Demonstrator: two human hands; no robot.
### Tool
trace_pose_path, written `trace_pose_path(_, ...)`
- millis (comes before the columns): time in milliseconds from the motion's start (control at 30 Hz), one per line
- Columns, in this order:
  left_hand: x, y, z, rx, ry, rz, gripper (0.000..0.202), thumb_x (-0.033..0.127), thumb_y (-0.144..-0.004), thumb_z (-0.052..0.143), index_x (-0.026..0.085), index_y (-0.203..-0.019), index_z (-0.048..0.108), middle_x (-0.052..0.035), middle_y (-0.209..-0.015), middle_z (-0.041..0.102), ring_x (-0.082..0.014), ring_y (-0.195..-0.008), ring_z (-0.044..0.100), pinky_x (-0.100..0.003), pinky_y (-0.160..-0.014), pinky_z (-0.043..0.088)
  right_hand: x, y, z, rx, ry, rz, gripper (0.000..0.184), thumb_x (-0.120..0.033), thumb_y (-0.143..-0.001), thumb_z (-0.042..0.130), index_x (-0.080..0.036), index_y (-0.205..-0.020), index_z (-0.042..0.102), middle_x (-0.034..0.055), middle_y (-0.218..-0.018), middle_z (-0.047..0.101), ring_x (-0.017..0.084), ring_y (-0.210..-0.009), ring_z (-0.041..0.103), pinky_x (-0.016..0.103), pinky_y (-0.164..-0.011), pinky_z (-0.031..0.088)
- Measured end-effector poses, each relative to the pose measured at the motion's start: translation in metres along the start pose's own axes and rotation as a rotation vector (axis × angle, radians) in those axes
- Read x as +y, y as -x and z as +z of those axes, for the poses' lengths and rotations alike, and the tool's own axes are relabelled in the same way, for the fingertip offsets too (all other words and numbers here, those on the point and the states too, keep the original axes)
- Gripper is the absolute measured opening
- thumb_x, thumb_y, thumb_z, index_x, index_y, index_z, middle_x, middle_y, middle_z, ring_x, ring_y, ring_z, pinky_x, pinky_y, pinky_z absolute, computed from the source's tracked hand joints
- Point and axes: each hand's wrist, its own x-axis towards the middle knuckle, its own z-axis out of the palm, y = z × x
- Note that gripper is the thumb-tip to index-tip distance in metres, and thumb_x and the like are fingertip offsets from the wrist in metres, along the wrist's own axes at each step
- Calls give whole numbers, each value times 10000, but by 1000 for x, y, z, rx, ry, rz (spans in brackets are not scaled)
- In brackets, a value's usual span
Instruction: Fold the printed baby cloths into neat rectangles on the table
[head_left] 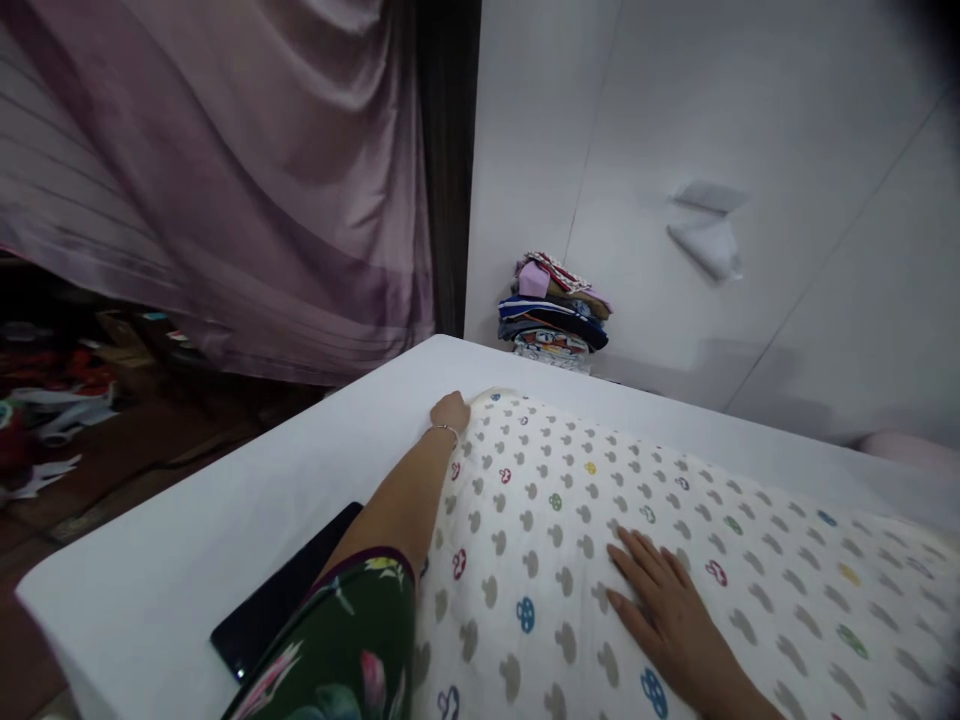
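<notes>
We are gripping a mushroom-print cloth (592, 500) at its far corner with our left hand (451, 412), resting our right hand (664, 620) on it, a black phone (281, 592) lying on the white table (187, 545), folded clothes (555, 315) sitting stacked beyond.

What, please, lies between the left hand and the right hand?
In the head view, only mushroom-print cloth spreads between left hand and right hand.

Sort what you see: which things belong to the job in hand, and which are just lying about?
In use:
cloth, left hand at its corner, right hand on it
table, beneath the cloth

Lying about:
phone, on the table
clothes, stacked beyond
</notes>
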Motion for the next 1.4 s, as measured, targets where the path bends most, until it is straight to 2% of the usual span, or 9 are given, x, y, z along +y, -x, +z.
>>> trace_pose_path(167,4,4,0,109,-50,134,294,233,-876,428,188,-1116,593,-118,-1187,579,-226,-1119,536,-328,-911,411,3,1,3,31,8,-16,534,-507,-924,393,-327,-1426,353,2,-1505,287,277,-1368,287,539,-1096,282)
trace_pose_path(300,8,4,3,89,-88,225,253,234,-878,441,194,-1003,657,-110,-1096,616,-228,-1095,546,-342,-941,385,4,1,5,54,26,-28,538,-502,-921,407,-325,-1426,353,5,-1502,296,280,-1360,303,537,-1089,298)
trace_pose_path(467,8,-3,9,52,-112,182,294,284,-874,457,144,-1031,662,-160,-1106,620,-280,-1081,558,-378,-882,428,4,1,6,70,46,-36,541,-496,-920,417,-328,-1430,343,4,-1503,293,275,-1361,302,529,-1090,301)
trace_pose_path(633,12,-14,10,4,-70,126,255,232,-829,499,162,-1015,659,-142,-1066,656,-255,-1030,601,-331,-808,469,4,1,5,42,28,-26,538,-499,-923,404,-324,-1429,347,5,-1503,290,284,-1356,310,533,-1086,304)
trace_pose_path(767,14,-19,8,32,-25,71,289,197,-861,432,170,-1100,592,-137,-1083,653,-214,-1003,620,-295,-776,476,3,1,4,44,17,-19,540,-498,-926,395,-328,-1435,334,2,-1504,287,280,-1357,308,528,-1081,319)
trace_pose_path(967,7,-17,11,85,-12,1,295,123,-878,366,135,-1112,545,-160,-1060,646,-231,-1036,609,-326,-813,467,4,2,5,71,48,-33,543,-483,-926,412,-334,-1439,320,3,-1509,283,272,-1360,305,524,-1090,306)
trace_pose_path(1167,7,-14,16,92,-23,39,261,189,-891,400,139,-1090,561,-157,-1095,627,-244,-1061,584,-343,-831,456,4,2,5,80,29,-46,549,-480,-922,420,-333,-1441,316,9,-1504,296,273,-1357,312,530,-1080,319)
trace_pose_path(1333,10,-15,15,91,-3,98,281,379,-886,461,183,-1044,587,-114,-1092,641,-234,-1057,579,-326,-851,437,3,1,3,61,9,-27,532,-484,-918,423,-336,-1424,355,6,-1498,305,284,-1351,320,532,-1083,313)
trace_pose_path(1400,12,-17,14,93,13,112,282,396,-872,483,191,-1033,590,-104,-1106,641,-230,-1059,575,-325,-864,425,3,0,2,33,16,-16,532,-484,-920,418,-340,-1428,346,4,-1502,292,287,-1353,314,542,-1083,307)
